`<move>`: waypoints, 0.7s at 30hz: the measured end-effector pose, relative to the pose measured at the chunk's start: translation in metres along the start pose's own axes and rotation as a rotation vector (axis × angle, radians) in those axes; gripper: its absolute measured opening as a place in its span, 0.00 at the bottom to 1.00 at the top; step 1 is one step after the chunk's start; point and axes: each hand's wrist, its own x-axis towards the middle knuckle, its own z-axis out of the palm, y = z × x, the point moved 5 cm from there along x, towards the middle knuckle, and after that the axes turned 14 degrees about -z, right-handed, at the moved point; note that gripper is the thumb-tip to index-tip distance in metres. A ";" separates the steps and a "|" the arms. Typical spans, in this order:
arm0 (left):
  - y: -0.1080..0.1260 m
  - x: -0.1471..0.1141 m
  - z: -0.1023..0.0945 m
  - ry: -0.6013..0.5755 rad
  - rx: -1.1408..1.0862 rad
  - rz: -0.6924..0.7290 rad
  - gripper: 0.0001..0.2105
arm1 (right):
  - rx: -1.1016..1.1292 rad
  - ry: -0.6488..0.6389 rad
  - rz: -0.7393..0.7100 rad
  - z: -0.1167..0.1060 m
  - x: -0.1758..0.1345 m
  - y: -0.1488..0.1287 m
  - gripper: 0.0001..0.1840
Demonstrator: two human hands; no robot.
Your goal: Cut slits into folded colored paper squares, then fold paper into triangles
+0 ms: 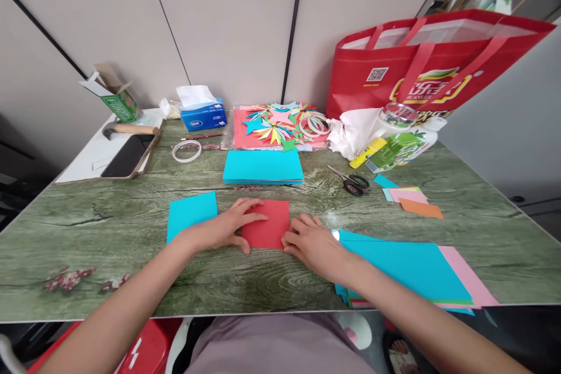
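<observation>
A red sheet of paper [269, 228], roughly square, lies flat on the table in front of me. My left hand [230, 222] rests over its left side with fingers spread and the thumb near the lower left corner. At the lower right corner, my right hand [309, 239] has its fingers curled together and pinches the paper's edge. A blue sheet of paper [193, 210] is partly beneath my left wrist. Below my right forearm is a fanned pile of long coloured paper [407, 263], blue on top with pink showing.
Behind the red sheet sits a stack of blue paper [263, 166]. Black-handled scissors [353, 180], paper offcuts [409, 196], a yellow glue stick [367, 152] and a red bag [394, 76] are right. Leftward are a tape roll [187, 151], tissue pack [203, 115], phone [129, 156] and hammer [131, 129].
</observation>
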 end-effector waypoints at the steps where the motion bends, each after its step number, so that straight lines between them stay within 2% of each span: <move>1: 0.000 0.001 0.000 -0.001 0.007 -0.006 0.31 | -0.008 -0.036 -0.005 -0.001 0.006 -0.004 0.07; 4: 0.002 0.002 -0.001 -0.009 0.020 -0.032 0.29 | 0.043 -0.115 -0.049 0.001 0.028 -0.019 0.08; 8: 0.005 0.002 -0.003 -0.011 0.015 -0.038 0.29 | 0.068 -0.111 0.019 0.006 0.044 -0.027 0.11; 16: 0.001 0.002 -0.002 0.010 0.036 -0.034 0.29 | 0.061 -0.154 0.114 0.002 0.009 -0.011 0.08; 21: 0.012 -0.001 -0.006 -0.008 0.145 -0.043 0.29 | 0.101 -0.169 0.154 0.001 -0.009 -0.001 0.07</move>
